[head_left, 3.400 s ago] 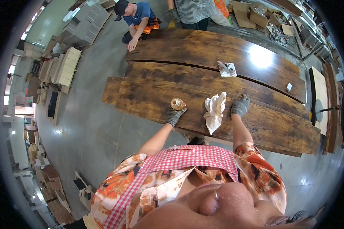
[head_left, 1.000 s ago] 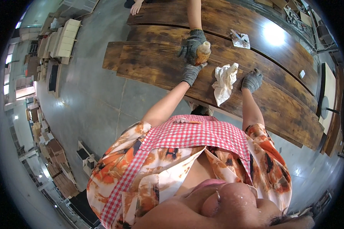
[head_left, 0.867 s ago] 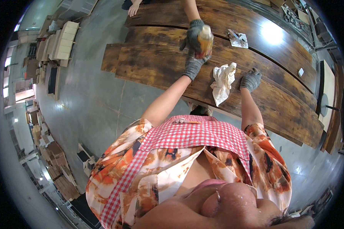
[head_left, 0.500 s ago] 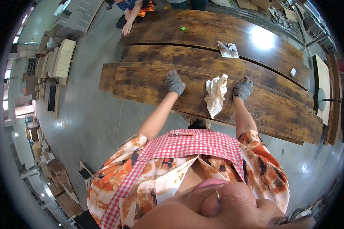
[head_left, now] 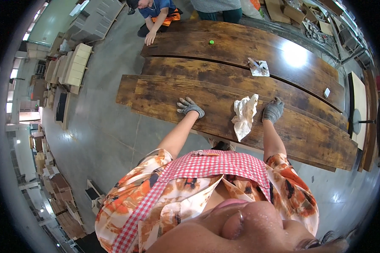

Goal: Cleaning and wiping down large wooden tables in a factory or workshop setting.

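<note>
My left hand [head_left: 191, 108], in a grey knit glove, lies flat with spread fingers on the nearest dark brown wooden board [head_left: 164, 95]. My right hand [head_left: 273, 110] wears a matching glove and rests on the same board farther right. Its fingers are curled in; whatever they might hold is too small or hidden to make out. Between the two hands, closer to the right one, a crumpled, stained white cloth [head_left: 245, 116] lies on the wood.
More long brown boards [head_left: 190, 48] lie side by side beyond. On them are a green cap [head_left: 211, 42], a stained paper with a tool [head_left: 259, 67] and a small white block [head_left: 327, 92]. A co-worker's hand [head_left: 150, 38] touches the far left corner. Stacked panels [head_left: 77, 65] stand left.
My left hand has slid a little left and nearer to me, and its fingers now show spread. My right hand and the cloth stay put; the whole view has shifted slightly.
</note>
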Action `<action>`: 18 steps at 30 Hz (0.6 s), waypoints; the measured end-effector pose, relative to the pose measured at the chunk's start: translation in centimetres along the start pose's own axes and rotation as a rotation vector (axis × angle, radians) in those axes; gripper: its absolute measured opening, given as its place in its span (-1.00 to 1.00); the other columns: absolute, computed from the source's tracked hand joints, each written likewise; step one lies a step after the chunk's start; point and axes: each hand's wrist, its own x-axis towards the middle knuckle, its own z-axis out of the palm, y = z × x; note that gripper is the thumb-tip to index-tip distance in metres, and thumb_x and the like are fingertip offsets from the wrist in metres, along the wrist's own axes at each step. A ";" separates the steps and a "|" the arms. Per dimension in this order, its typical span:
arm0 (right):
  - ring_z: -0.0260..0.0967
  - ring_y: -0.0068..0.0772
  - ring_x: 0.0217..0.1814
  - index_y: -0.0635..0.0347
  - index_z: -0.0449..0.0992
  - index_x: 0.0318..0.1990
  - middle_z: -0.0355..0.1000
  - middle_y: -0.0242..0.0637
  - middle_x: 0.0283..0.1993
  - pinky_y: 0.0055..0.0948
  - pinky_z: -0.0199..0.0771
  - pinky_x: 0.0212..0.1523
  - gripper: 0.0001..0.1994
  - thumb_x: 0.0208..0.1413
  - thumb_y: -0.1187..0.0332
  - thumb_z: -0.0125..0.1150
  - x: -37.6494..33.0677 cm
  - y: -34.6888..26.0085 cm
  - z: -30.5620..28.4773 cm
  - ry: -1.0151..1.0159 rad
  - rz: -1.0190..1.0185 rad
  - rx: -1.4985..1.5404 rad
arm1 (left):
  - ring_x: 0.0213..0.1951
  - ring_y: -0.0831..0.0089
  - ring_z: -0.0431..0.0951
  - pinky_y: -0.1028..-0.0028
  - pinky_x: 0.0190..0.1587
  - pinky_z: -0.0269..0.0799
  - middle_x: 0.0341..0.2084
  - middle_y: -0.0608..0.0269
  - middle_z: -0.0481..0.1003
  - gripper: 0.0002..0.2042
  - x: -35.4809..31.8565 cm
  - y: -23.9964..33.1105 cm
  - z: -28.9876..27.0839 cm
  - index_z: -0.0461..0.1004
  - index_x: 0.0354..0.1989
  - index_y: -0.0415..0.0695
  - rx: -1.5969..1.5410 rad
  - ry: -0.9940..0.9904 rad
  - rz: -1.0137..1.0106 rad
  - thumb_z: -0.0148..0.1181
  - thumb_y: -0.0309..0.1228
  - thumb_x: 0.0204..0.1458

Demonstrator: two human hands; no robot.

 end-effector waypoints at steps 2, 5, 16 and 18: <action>0.42 0.03 0.01 0.11 0.51 -0.05 0.40 -0.06 0.03 -0.10 0.44 0.02 -0.77 0.14 0.41 0.10 0.0 0.0 0.1 -0.001 0.012 0.007 | 0.44 -0.26 -0.56 -0.24 0.38 -0.33 0.41 -0.25 -0.67 0.14 -0.3 0.0 -0.3 -0.62 0.44 -0.18 0.004 -0.007 -0.001 0.20 0.07 0.06; 0.42 0.03 0.00 0.11 0.51 -0.06 0.40 -0.05 0.02 -0.09 0.44 0.01 -0.78 0.14 0.42 0.10 0.1 0.0 0.2 0.007 -0.002 -0.008 | 0.44 -0.27 -0.55 -0.23 0.38 -0.31 0.41 -0.25 -0.68 0.13 -0.2 0.0 -0.5 -0.64 0.44 -0.16 0.003 -0.016 -0.001 0.19 0.06 0.07; 0.43 0.02 -0.02 0.10 0.52 -0.05 0.41 -0.07 -0.01 -0.11 0.45 -0.01 -0.76 0.13 0.42 0.10 0.2 0.3 0.5 0.007 -0.012 -0.027 | 0.44 -0.32 -0.51 -0.25 0.37 -0.28 0.42 -0.25 -0.62 0.16 0.1 -0.1 -0.5 -0.58 0.46 -0.11 0.000 0.020 0.005 0.22 0.13 0.00; 0.43 0.02 -0.02 0.10 0.52 -0.05 0.41 -0.07 -0.01 -0.11 0.45 -0.01 -0.76 0.12 0.42 0.10 0.2 0.2 0.5 0.013 -0.017 -0.029 | 0.44 -0.32 -0.51 -0.25 0.37 -0.28 0.42 -0.25 -0.62 0.16 0.2 -0.1 -0.5 -0.58 0.46 -0.11 0.004 0.017 0.002 0.22 0.14 0.00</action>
